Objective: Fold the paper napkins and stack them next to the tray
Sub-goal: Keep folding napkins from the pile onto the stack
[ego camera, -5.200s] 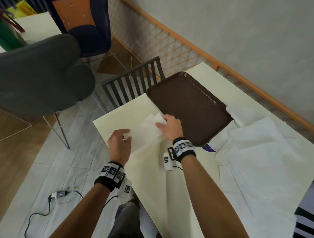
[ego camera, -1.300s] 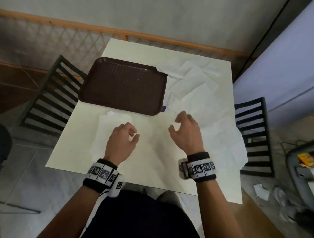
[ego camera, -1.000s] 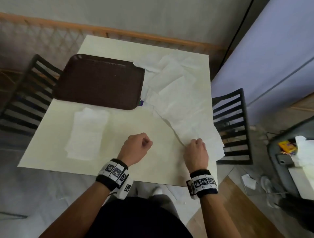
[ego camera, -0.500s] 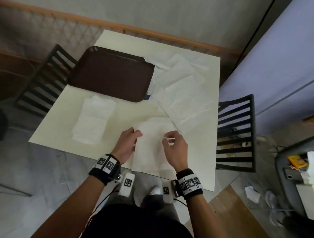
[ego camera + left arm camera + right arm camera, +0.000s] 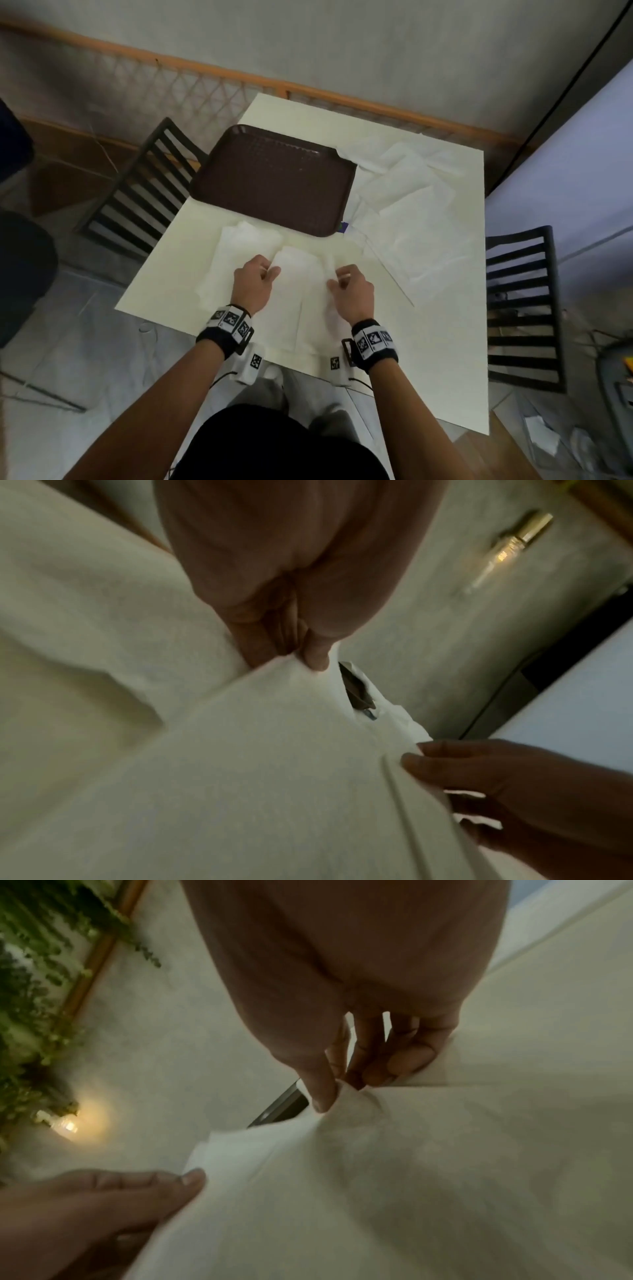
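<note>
While the left hand and right hand each pinch a far corner of the napkin, set apart to keep it taut for folding, the stack lies just left, beside the tray, with loose napkins right of it

Bare forearms, no sleeves. Black wristband on left wrist, another on right, each ringed with white square tags printed in black patterns. Small white box hung under left band, one under right, each with a tag; thin black cable trailing. Dark top, grey trousers.
</note>
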